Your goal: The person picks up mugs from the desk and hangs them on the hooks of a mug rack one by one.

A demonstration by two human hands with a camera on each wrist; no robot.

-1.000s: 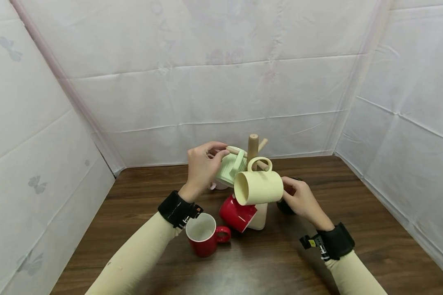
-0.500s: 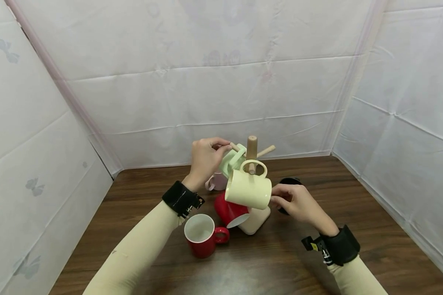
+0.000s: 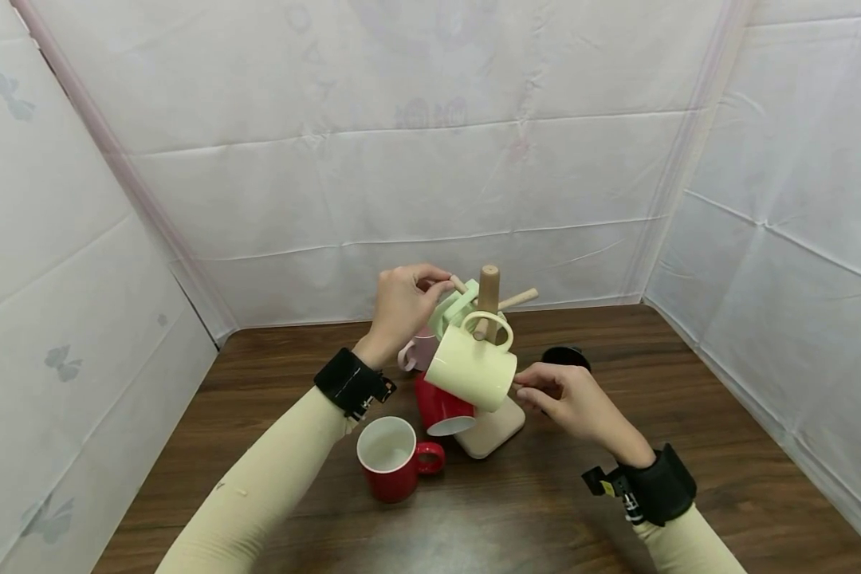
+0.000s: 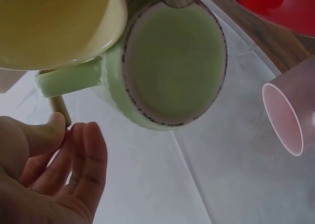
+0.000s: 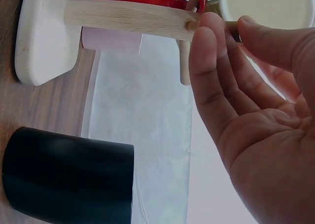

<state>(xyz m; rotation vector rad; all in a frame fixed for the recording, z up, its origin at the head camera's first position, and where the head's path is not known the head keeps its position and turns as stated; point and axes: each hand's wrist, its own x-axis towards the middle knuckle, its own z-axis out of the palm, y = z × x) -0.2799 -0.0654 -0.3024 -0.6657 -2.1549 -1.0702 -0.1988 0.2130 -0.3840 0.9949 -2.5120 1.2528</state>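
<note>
A wooden mug tree (image 3: 489,288) stands on a pale base (image 3: 491,430). My left hand (image 3: 402,307) pinches the tip of its left peg between thumb and fingers. On that peg hangs a light green mug (image 4: 174,66), its bottom facing the left wrist view. A pale yellow mug (image 3: 472,368) hangs by its handle from the front peg, tilted. My right hand (image 3: 574,399) pinches another wooden peg (image 5: 231,29), which the yellow mug partly hides in the head view. Lower on the tree a red mug (image 3: 441,405) hangs mouth down.
A red mug (image 3: 391,482) with a white inside stands upright in front, left of the base. Behind the tree is a pink mug (image 3: 422,352); a black mug (image 5: 69,175) stands beyond my right hand. White sheeting (image 3: 316,199) walls the wooden table's back and sides.
The mug tree has turned clockwise as seen from above, its base too. The yellow mug and my right hand swung left; the rear peg swung right. My left hand moved slightly right and back.
</note>
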